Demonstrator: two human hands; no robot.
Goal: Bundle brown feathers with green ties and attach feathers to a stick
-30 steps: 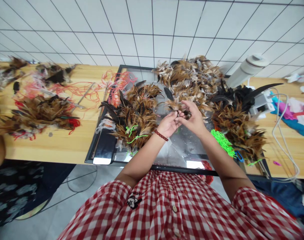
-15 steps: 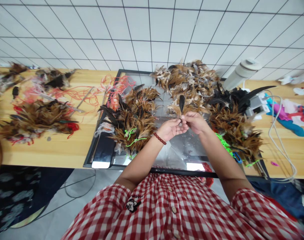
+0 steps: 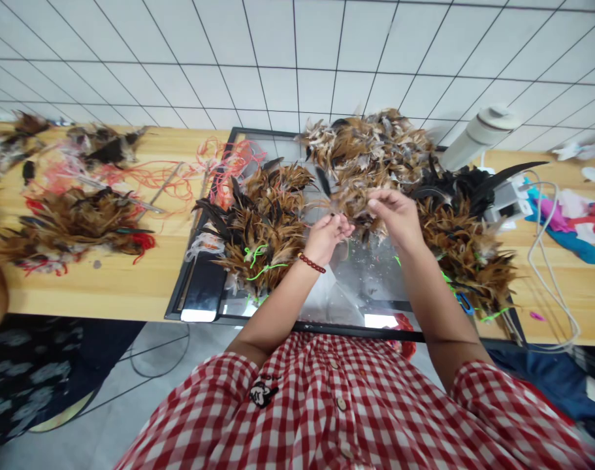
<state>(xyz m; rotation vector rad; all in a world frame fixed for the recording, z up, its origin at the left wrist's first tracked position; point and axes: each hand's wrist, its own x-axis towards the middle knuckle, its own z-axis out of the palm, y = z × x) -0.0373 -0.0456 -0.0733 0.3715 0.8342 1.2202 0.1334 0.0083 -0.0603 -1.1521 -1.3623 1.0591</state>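
Note:
My left hand [image 3: 326,236], with a red bead bracelet at the wrist, is closed in a pinch on the quill ends of a small bunch of feathers; a dark feather [image 3: 322,181] stands up from it. My right hand [image 3: 395,212] reaches into the brown feather pile [image 3: 370,147] behind, fingers curled on some brown feathers. Both hands hover over a dark glass-topped tray [image 3: 360,294]. A heap of tied brown feathers with green cord [image 3: 262,235] lies just left of my left hand.
More brown and black feathers [image 3: 466,241] lie at the right beside a white cylinder [image 3: 478,137] and grey cables [image 3: 552,261]. Red cord [image 3: 155,176] and feather bundles [image 3: 76,225] cover the wooden table [image 3: 106,287] at the left. A person's arm shows at the far left edge.
My right hand has left the left hand and moved up and right into the loose feather pile. The left hand rose slightly, and its dark feather tilted to the left.

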